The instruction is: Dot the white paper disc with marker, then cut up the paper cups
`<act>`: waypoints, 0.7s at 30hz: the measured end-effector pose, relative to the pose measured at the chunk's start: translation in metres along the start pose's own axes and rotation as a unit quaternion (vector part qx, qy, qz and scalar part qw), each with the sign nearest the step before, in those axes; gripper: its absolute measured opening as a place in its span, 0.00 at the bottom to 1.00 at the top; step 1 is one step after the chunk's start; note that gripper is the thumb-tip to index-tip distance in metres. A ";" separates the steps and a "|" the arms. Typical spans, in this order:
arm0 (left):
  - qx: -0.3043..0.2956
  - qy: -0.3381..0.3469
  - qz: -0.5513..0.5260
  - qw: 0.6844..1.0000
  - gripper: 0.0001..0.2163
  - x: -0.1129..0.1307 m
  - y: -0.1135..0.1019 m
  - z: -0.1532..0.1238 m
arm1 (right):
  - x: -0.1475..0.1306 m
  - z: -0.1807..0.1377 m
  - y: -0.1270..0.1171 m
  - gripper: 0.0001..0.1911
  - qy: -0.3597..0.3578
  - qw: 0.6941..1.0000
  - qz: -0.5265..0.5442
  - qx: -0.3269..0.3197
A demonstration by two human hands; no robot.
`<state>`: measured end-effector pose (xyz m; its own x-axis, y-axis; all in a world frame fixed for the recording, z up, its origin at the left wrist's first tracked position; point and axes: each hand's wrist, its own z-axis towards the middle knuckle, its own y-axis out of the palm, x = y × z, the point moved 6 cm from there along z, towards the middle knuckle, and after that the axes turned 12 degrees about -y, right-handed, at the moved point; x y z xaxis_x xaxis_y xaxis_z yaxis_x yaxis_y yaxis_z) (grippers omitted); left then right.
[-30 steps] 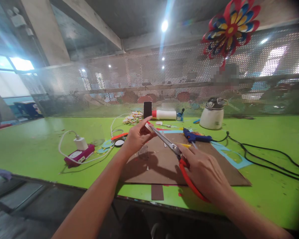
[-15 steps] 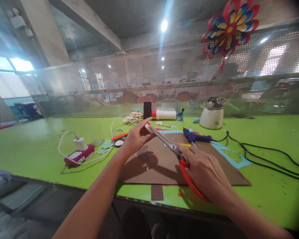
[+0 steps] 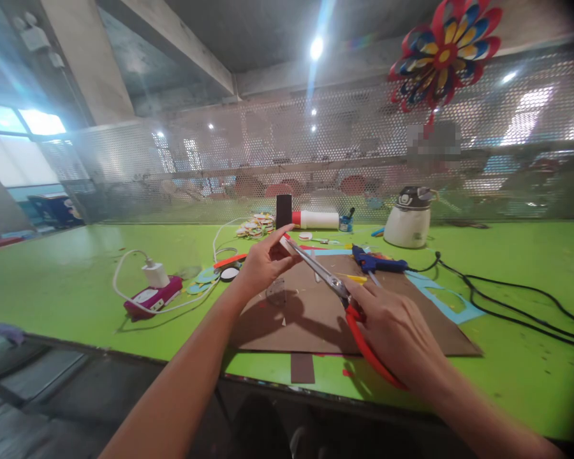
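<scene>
Hard to make out first: the red-and-white piece point(image 3: 286, 245) up front is mostly covered by fingers and blades, so can't read its full shape. Can't tell either whether the scissors point(image 3: 335, 284) bite into it or just lie along it; blade tips are lost against it. One red handle loop shows below the hand, the rest sits behind the knuckles. Clear item point(image 3: 276, 292) on the brown board point(image 3: 316, 335) is near invisible, only its outline reads. Brown strip point(image 3: 302, 368) at the board's near edge: can't tell if separate or poking out from under. Black cable point(image 3: 437, 256) runs out at the right edge. Grey blur patch point(image 3: 433, 146) masks whatever's behind the hanging pinwheel point(image 3: 444, 56).

Piece vs. hands: it's at the fingertips of the left hand point(image 3: 264, 264), pinched, raised over the far part of the board. Right hand point(image 3: 392, 322) is closed around the scissors' handles, lower and nearer the body; blades slant up and left to the piece, tips right at the left fingers.

Nearby: blue glue gun point(image 3: 380, 263) lies just beyond the right hand. Black phone point(image 3: 284, 211) stands upright beyond the left fingertips. Purple power strip point(image 3: 153, 298) well off to the left.
</scene>
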<state>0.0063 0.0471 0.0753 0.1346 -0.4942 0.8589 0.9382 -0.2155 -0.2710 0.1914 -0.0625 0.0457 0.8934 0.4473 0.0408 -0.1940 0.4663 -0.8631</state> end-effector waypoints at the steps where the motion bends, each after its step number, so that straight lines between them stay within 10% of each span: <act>1: 0.001 0.001 0.009 1.000 0.34 0.000 0.000 0.000 | 0.000 0.000 0.000 0.18 0.000 1.000 -0.002 -0.003; 21: 0.032 0.023 0.092 0.995 0.30 -0.002 -0.011 0.003 | 0.002 0.003 0.005 0.17 0.020 0.999 -0.026 -0.037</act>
<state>-0.0032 0.0531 0.0777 0.2932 -0.5583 0.7761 0.9174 -0.0642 -0.3927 0.1912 -0.0576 0.0432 0.9171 0.3927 0.0687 -0.1173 0.4303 -0.8950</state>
